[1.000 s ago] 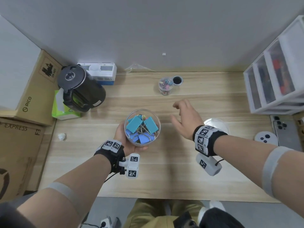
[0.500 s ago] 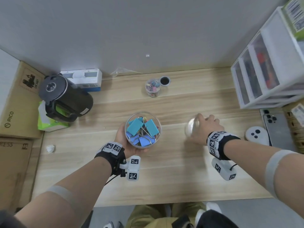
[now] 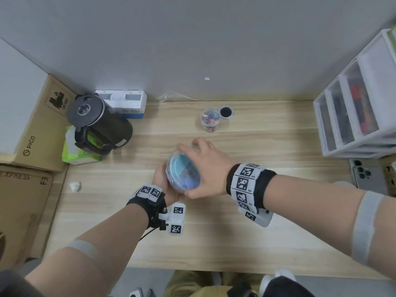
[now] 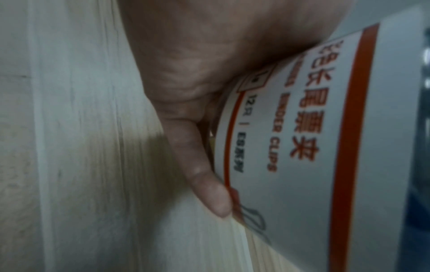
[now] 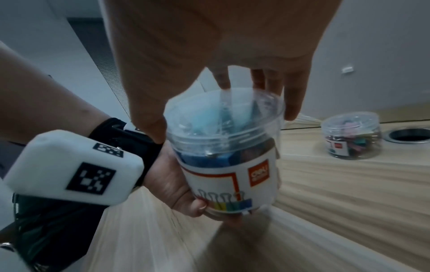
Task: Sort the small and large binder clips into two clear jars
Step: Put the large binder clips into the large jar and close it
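While left hand (image 3: 162, 179) grips large jar (image 5: 230, 165), right hand (image 3: 210, 166) clasps lid (image 3: 183, 170); two jars total.

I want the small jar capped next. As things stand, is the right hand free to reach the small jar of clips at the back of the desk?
Probably not yet: the right hand is gripping the clear lid on the large jar. The bare desk between it and the small jar looks unobstructed.
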Available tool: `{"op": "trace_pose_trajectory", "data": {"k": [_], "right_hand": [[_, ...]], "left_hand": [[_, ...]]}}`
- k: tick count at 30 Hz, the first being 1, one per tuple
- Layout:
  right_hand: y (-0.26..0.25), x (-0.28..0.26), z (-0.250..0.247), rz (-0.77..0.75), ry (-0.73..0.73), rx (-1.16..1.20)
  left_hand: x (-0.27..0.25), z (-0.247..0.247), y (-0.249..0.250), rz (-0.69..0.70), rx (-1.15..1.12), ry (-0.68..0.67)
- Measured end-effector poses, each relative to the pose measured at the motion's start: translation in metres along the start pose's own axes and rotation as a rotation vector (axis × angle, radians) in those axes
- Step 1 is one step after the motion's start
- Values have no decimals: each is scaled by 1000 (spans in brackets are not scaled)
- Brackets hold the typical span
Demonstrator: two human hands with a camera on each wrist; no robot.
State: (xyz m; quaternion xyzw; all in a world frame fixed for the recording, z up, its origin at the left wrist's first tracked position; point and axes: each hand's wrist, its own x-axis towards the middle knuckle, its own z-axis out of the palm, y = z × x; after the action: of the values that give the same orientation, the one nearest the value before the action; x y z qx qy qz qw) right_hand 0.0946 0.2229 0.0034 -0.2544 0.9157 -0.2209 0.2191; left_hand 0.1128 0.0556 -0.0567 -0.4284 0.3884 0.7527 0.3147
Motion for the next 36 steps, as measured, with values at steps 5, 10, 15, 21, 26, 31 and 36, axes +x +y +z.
{"op": "trace_pose_trajectory", "data": {"k": [5, 10, 15, 21, 26, 31, 36], "right_hand": [[-16, 10, 3, 10, -28, -101], [-23, 12, 6, 252, 12, -95], [-26, 17, 12, 376, 11, -147], [-16, 17, 20, 464, -28, -4], [17, 8, 27, 458, -47, 92], [59, -5, 14, 467, -25, 10], [109, -5, -3, 516, 60, -243]], "left_hand": [[7, -10, -3, 83, -41, 45], [6, -16, -2, 1, 166, 33], [7, -14, -4, 21, 238, 35], [8, -8, -3, 36, 306, 51], [10, 1, -1, -45, 345, -71], [19, 21, 9, -84, 349, -77], [26, 26, 19, -30, 353, -26]]}}
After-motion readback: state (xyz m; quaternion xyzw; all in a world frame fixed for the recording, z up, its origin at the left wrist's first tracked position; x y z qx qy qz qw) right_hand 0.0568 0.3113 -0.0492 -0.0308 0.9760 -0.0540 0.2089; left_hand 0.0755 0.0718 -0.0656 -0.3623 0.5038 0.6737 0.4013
